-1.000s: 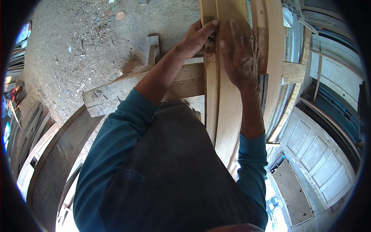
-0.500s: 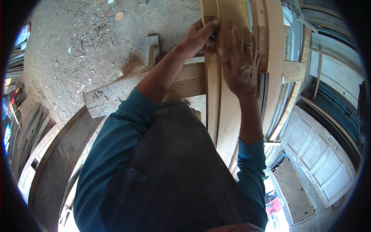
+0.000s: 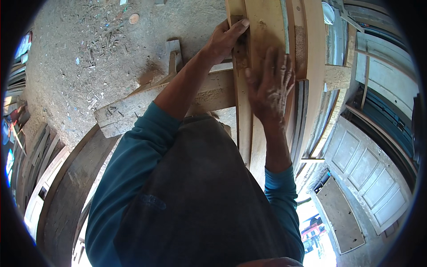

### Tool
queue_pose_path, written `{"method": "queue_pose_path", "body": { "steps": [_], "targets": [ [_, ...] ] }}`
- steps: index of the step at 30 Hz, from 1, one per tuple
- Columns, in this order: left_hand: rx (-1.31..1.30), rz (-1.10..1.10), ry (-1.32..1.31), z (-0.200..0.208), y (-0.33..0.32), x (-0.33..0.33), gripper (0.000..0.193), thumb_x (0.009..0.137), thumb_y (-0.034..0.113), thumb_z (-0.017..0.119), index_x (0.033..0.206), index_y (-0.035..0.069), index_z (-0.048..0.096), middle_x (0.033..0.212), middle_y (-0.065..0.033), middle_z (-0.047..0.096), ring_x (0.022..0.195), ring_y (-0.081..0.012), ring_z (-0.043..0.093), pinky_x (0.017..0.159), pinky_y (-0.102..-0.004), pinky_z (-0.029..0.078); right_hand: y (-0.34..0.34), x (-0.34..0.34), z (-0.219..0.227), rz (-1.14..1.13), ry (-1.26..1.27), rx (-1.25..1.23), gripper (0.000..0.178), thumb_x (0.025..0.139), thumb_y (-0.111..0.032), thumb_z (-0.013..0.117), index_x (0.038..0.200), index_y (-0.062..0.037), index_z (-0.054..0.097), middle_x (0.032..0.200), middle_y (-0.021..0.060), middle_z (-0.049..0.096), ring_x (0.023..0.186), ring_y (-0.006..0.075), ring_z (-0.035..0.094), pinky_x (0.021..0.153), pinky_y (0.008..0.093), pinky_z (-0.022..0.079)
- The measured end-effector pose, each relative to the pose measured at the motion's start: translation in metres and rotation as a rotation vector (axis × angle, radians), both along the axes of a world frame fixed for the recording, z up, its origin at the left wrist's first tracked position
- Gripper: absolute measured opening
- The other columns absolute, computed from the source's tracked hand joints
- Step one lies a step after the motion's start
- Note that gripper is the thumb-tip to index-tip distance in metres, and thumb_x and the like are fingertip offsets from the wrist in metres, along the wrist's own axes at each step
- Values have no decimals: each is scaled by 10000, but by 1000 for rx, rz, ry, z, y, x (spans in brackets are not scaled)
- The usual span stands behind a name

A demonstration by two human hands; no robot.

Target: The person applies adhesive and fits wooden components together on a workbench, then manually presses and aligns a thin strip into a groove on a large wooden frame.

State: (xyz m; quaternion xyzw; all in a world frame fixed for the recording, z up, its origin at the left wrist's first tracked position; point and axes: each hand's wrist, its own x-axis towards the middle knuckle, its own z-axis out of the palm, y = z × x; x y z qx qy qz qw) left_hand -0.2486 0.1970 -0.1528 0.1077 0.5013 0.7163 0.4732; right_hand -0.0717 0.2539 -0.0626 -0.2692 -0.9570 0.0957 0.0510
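Observation:
A long, light-brown wooden board (image 3: 266,27) runs away from me on the right of centre, with a narrower wooden strip (image 3: 242,95) along its left edge. My left hand (image 3: 222,42) is wrapped round that strip's left side, thumb on top and fingers out of sight beneath. Beside the thumb, the strip has a dark patch or recess. Palm down, my right hand (image 3: 271,91) lies on the board with its fingers stretched out, slightly blurred. Pale dust coats the back of this hand.
Under the boards, a thick timber beam (image 3: 129,109) juts out leftward. More planks (image 3: 315,53) lie to the right. Farther right are a white panelled door (image 3: 367,171) and a white round container (image 3: 328,14). Wood scraps litter the floor (image 3: 120,53); a curved plank (image 3: 73,191) stands at lower left.
My right hand has slid toward me along the board, uncovering more of its far part. My left hand keeps its hold on the strip.

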Motion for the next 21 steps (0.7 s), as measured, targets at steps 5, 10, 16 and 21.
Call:
{"method": "queue_pose_path", "body": {
  "steps": [5, 10, 16, 21],
  "targets": [
    [-11, 24, 52, 1, 1, 2, 693, 1009, 530, 624, 1361, -64, 563, 1239, -138, 675, 1134, -183, 636, 984, -346, 520, -6, 2, -2, 21, -47, -24, 735, 1029, -515, 516, 1592, -77, 344, 1611, 307, 264, 1501, 500, 231, 1181, 666, 190],
    [-1, -32, -3, -1, -3, -2, 683, 1003, 525, 642, 1352, -57, 570, 1242, -137, 669, 1125, -188, 641, 980, -344, 523, -1, 3, 1, 29, 85, -77, 724, 1014, -517, 548, 1587, -110, 375, 1616, 289, 274, 1499, 499, 239, 1169, 658, 214],
    [92, 42, -73, 2, 2, 3, 664, 1000, 507, 657, 1356, -45, 567, 1221, -125, 667, 1099, -179, 650, 942, -334, 542, -10, 1, 4, 119, -59, 25, 788, 992, -540, 587, 1614, -129, 331, 1640, 283, 247, 1492, 491, 255, 1188, 636, 200],
    [58, 30, -54, 7, -1, 2, 676, 1001, 520, 649, 1354, -51, 567, 1225, -130, 667, 1108, -188, 648, 948, -336, 541, -5, -1, 0, 74, -27, 18, 811, 966, -590, 594, 1578, -97, 392, 1613, 307, 263, 1491, 503, 249, 1156, 660, 233]
  ]
}}
